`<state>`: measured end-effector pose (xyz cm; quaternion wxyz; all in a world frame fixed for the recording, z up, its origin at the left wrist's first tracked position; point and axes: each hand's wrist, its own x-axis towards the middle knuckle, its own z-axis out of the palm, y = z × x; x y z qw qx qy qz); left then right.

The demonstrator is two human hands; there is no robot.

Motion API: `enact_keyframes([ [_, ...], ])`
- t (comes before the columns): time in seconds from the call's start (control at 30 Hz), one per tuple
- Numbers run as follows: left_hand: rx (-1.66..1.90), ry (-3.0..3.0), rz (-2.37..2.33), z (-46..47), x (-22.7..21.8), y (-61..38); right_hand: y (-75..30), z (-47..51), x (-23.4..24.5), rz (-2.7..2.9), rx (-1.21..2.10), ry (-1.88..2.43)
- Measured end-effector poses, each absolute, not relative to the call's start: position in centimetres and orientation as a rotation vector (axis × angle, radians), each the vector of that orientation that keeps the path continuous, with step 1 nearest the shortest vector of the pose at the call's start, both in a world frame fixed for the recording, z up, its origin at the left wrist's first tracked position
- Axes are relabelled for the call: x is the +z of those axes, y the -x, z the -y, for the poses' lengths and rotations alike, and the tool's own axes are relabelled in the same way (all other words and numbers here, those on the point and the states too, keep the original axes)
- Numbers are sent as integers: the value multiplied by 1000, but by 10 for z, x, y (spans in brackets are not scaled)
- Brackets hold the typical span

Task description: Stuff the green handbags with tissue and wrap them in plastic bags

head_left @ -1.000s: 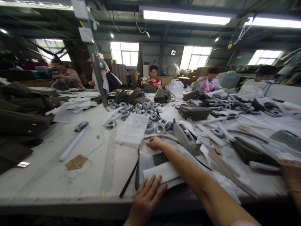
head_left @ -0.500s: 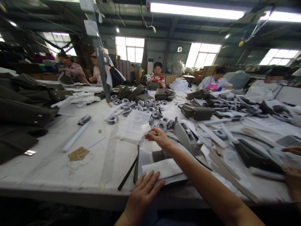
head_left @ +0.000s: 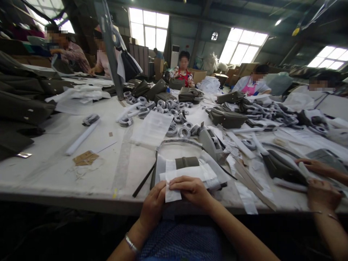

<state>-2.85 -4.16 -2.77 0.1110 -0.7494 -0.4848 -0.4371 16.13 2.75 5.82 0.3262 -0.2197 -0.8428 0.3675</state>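
At the near edge of the table both my hands hold a narrow white paper strip (head_left: 172, 185). My left hand (head_left: 152, 206) pinches its left side and my right hand (head_left: 192, 191) presses on its right side, fingers curled. The strip lies over a white sheet (head_left: 202, 172) on top of an olive-green fabric piece (head_left: 187, 162) in clear plastic wrap.
A grey tape dispenser (head_left: 211, 144) stands just beyond the fabric piece. Several coiled straps (head_left: 174, 117), white sheets (head_left: 153, 128) and olive bags (head_left: 226, 117) cover the table (head_left: 46, 165). A co-worker's hands (head_left: 317, 179) work at the right. Other people sit at the far side.
My right hand pulled back from the far side of the wrapped piece to the near edge, bringing the white strip. My left hand went from lying flat to pinching the strip.
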Motion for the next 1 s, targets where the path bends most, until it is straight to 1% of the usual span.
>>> enact_keyframes([
  [0.13,-1362,2177,1496,44,-22,26,-165,-22,43,2268,711,364],
  [0.2,-1329,2218,1460,44,-17,26,-167,-16,40,2289,590,288],
  [0.27,-1245,2292,1394,44,-12,27,-170,-9,45,2320,538,261],
  [0.33,-1165,2345,1332,43,-10,28,-173,-5,57,2366,583,261],
  [0.43,-1099,2355,1304,43,-10,29,-176,-18,76,2349,614,468],
  [0.53,-1053,2341,1294,43,-10,29,-169,-54,82,2357,385,898],
  [0.63,-1033,2322,1268,43,-12,30,-154,-94,76,2649,261,1211],
  [0.77,-1039,2299,1238,42,-17,30,-131,-121,70,2927,325,1223],
  [1.0,-1058,2286,1230,43,-19,30,-98,-119,65,3039,255,1177],
])
